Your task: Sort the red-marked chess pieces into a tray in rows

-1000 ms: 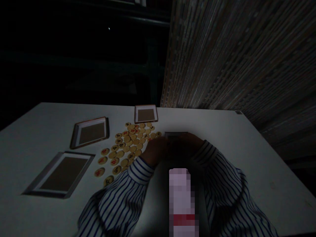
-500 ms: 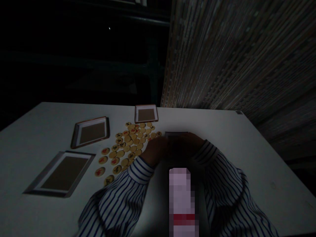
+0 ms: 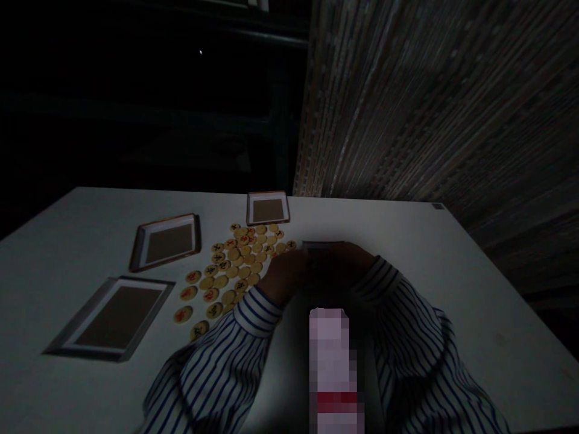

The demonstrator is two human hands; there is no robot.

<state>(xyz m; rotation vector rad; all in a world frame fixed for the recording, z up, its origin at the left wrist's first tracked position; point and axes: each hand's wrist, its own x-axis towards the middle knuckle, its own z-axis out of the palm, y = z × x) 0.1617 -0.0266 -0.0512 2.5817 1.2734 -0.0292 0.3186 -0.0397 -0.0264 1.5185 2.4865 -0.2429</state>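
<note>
Frame (image 3: 322, 245) shows just beyond left hand (image 3: 288, 271) and right hand (image 3: 351, 259).

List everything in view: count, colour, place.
Table: one, white, across the lower view.
Round pieces: dozens, tan, some marked red or black, left of centre.
Far frame: one, brown rim, far table edge.
Middle frame: one, brown rim, left of the pieces.
Near frame: one, grey rim, nearest on the left.
Flat thing: one, greyish, centre, mostly hidden.
Tag: one, dark, far right table corner.
Stacked sheets: many, brownish, upper right.
Bars: count unclear, dark, upper left background.
Pixelated patch: one, pale with red band, bottom centre.
Sleeves: two, white with dark stripes, lower centre.
Left hand: one, shadowed, beside the pieces.
Right hand: one, shadowed, by the flat thing.
</note>
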